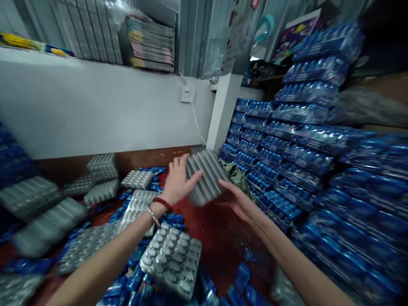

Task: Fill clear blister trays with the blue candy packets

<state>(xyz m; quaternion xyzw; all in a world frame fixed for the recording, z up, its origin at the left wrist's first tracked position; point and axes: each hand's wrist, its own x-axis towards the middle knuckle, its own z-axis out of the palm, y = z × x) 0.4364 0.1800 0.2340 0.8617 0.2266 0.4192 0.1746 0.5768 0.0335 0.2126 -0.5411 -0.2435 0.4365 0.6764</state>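
A grey ridged block (pixel 207 176), blurred by motion, is tilted between my two hands above the red surface. My left hand (pixel 178 180) grips its left side, thumb laid across the near face. At the lower right edge my right hand (pixel 237 199) holds it, with the thumb on top and the other fingers partly hidden beneath. Below my left wrist lies a silver pack of round-ended pieces in rows (pixel 172 259). Another silver pack (pixel 140 206) sits partly behind my left forearm. Small blue packets (pixel 137 278) are scattered around these packs.
Tall stacks of blue plastic-wrapped packs (pixel 296 153) line the right side. More grey packs (pixel 102 191) lie to the left on the red surface (pixel 216 238). A white wall (pixel 105 106) with a socket (pixel 186 94) and a white post (pixel 223 110) stand behind.
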